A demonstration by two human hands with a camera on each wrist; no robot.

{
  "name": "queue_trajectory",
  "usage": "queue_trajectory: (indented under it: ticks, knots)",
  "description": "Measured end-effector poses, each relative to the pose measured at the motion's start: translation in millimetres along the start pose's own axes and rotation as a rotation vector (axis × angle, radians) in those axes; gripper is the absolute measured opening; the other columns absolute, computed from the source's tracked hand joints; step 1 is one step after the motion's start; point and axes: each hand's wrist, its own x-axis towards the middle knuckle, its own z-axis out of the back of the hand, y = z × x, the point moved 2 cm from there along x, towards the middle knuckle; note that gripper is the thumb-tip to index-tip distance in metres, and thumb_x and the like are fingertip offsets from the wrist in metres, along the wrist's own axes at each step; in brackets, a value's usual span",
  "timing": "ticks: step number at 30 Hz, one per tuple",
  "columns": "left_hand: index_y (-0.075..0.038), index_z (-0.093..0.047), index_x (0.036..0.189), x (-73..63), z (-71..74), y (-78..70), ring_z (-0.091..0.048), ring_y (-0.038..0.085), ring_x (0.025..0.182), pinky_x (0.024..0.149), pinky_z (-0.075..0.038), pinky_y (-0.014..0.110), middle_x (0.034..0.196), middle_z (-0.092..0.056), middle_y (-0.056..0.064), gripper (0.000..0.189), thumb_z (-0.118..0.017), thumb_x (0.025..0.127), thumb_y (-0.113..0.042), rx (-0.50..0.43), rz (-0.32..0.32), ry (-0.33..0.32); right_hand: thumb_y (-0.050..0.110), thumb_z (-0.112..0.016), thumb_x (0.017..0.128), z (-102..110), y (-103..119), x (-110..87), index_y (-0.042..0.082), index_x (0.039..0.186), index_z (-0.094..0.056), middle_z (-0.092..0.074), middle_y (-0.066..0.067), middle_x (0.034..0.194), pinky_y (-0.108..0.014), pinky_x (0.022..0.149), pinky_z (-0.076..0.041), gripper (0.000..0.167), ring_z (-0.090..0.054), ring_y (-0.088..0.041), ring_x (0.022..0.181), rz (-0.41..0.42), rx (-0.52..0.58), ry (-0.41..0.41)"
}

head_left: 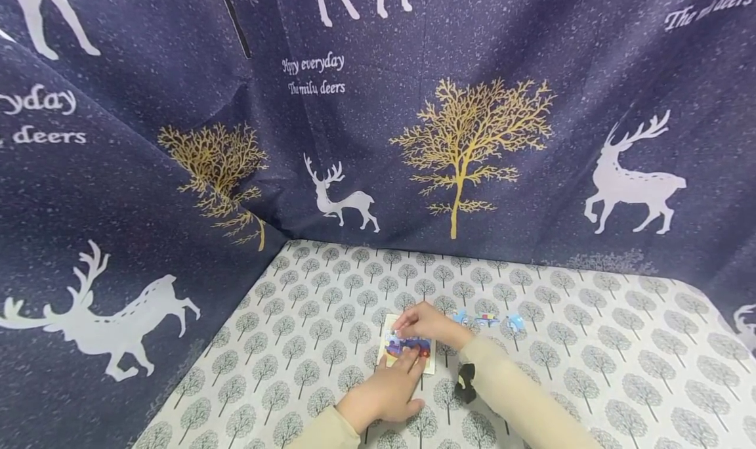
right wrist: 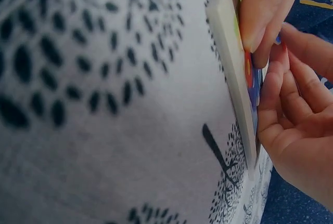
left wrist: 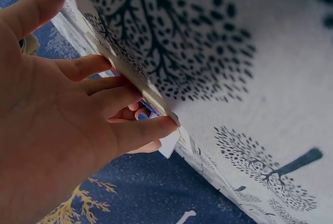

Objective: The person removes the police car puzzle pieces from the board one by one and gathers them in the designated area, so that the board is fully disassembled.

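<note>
A small tray puzzle [head_left: 431, 367] with a pale border and a blue-and-purple vehicle picture lies on the patterned cloth. My left hand [head_left: 394, 388] rests on its near part, fingers stretched out over the picture; in the left wrist view the fingertips [left wrist: 169, 124] press at the board's edge. Over the far left part of the puzzle is my right hand [head_left: 426, 323], thumb and fingers bent together. Between those fingertips a bit of blue shows in the right wrist view, a small puzzle piece [right wrist: 278, 39] mostly hidden by the fingers.
To the right of the board, beyond my right wrist, lie loose light-blue puzzle pieces [head_left: 516, 322], one with red and yellow [head_left: 487, 320]. A dark blue curtain [head_left: 354, 160] with deer and trees hangs behind and at the left of the tree-print cloth [head_left: 590, 363].
</note>
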Motion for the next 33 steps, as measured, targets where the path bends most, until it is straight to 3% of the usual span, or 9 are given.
queue_trajectory:
  ticks: [15, 20, 33]
  knots:
    - [-0.009, -0.033, 0.15, -1.2, 2.1, -1.5, -0.027, 0.026, 0.143, 0.107, -0.032, 0.059, 0.157, -0.024, 0.01, 0.074, -0.059, 0.091, -0.046, -0.019, -0.003, -0.005, 0.013, -0.071, 0.085, 18.0, -6.3, -2.7, 0.001, 0.103, -0.071, -0.072, -0.009, 0.092, -0.034, 0.075, -0.058, 0.022, -0.069, -0.022, 0.078, -0.052, 0.16, -0.054]
    - [-0.009, -0.033, 0.15, -2.4, 3.0, -1.3, -0.028, 0.027, 0.142, 0.106, -0.033, 0.059, 0.156, -0.027, 0.011, 0.074, -0.059, 0.091, -0.046, -0.02, 0.003, -0.026, 0.01, -0.067, 0.089, 33.8, -9.0, -9.1, -0.005, 0.111, -0.066, -0.07, -0.015, 0.103, -0.038, 0.079, -0.058, 0.026, -0.07, -0.029, 0.088, -0.041, 0.258, -0.028]
    - [-0.009, -0.033, 0.15, -0.3, -0.7, -1.8, -0.028, 0.027, 0.142, 0.106, -0.033, 0.06, 0.156, -0.027, 0.011, 0.074, -0.058, 0.091, -0.047, -0.03, -0.002, -0.019, 0.017, -0.065, 0.091, 83.8, -24.7, -45.3, 0.001, 0.113, -0.065, -0.068, -0.011, 0.103, -0.043, 0.08, -0.055, 0.027, -0.066, -0.031, 0.09, -0.069, 0.101, -0.122]
